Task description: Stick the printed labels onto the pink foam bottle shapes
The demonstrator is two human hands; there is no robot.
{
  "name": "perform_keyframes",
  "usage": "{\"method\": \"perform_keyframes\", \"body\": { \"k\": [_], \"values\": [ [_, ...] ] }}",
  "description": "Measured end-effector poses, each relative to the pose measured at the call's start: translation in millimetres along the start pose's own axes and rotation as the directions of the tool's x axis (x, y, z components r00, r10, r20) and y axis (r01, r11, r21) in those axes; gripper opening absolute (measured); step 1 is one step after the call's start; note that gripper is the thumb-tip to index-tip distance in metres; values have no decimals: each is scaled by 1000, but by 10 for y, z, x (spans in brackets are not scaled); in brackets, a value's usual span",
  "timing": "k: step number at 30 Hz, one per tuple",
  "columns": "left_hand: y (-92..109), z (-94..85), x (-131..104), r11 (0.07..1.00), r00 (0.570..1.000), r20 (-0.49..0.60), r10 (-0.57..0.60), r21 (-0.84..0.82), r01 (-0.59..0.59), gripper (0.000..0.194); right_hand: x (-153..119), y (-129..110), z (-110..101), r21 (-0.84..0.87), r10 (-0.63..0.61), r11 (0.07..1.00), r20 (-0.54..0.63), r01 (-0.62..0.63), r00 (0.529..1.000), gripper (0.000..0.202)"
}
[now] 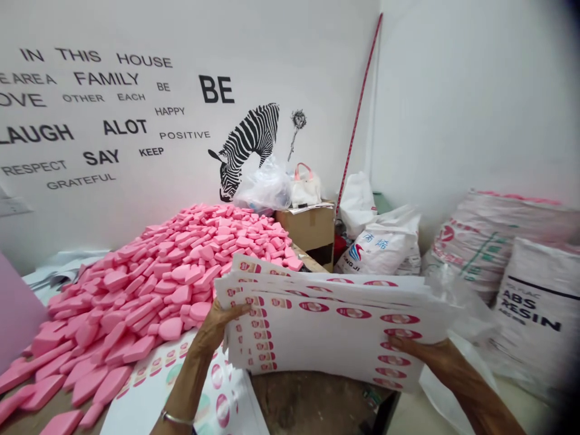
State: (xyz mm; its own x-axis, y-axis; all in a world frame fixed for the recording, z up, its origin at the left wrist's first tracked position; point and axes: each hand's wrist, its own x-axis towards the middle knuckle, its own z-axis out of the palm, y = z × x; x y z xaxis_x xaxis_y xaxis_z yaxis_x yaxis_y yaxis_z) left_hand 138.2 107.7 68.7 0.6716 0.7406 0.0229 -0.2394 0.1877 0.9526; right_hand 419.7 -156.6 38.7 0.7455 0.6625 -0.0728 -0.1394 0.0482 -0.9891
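Observation:
Raised in front of me is a stack of sticker sheets (326, 344), white with pink-red oval and small label prints along the edges. My left hand (222, 320) grips its left edge, thumb on the front sheet. On the right side my right hand (421, 353) pinches the stack, thumb over the printed ovals. The fingers of both hands are mostly hidden behind the paper. Below, beside my left forearm, more printed sheets (149, 399) lie on the table, some with pale green round prints.
A large heap of pink plastic pieces (176, 290) covers the table's left side. Behind stand a cardboard box (306, 229) and a small white bag (306, 190). White sacks (378, 248) sit at the right, one an ABS resin sack (534, 308). A red pole (360, 109) leans in the corner.

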Motion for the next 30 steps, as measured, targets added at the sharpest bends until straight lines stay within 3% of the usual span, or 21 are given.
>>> {"method": "perform_keyframes", "body": {
  "k": [6, 12, 16, 22, 26, 30],
  "values": [
    [-164, -5, -134, 991, 991, -51, -123, 52, 125, 42, -91, 137, 85, -71, -141, 989, -143, 132, 980, 39],
    [-204, 263, -49, 999, 994, -111, 18, -43, -23, 43, 11, 237, 135, -116, -167, 983, -284, 139, 944, 50],
    [-157, 328, 78, 998, 995, -78, 66, -15, -68, 41, 240, 137, 175, -116, -211, 976, -270, 186, 940, 51],
    [-190, 76, 140, 991, 995, -22, 96, 95, -93, 43, 460, 248, 97, -67, -14, 998, -108, 6, 994, 45],
    [-1, 2, 244, 969, 972, -5, 235, 80, -234, 46, 459, 324, 74, -91, -29, 996, -181, 13, 983, 48],
    [533, 65, 357, 945, 955, 127, 268, 158, -286, 54, 381, 314, 97, -96, -31, 995, -210, 11, 977, 50]
  ]
}}
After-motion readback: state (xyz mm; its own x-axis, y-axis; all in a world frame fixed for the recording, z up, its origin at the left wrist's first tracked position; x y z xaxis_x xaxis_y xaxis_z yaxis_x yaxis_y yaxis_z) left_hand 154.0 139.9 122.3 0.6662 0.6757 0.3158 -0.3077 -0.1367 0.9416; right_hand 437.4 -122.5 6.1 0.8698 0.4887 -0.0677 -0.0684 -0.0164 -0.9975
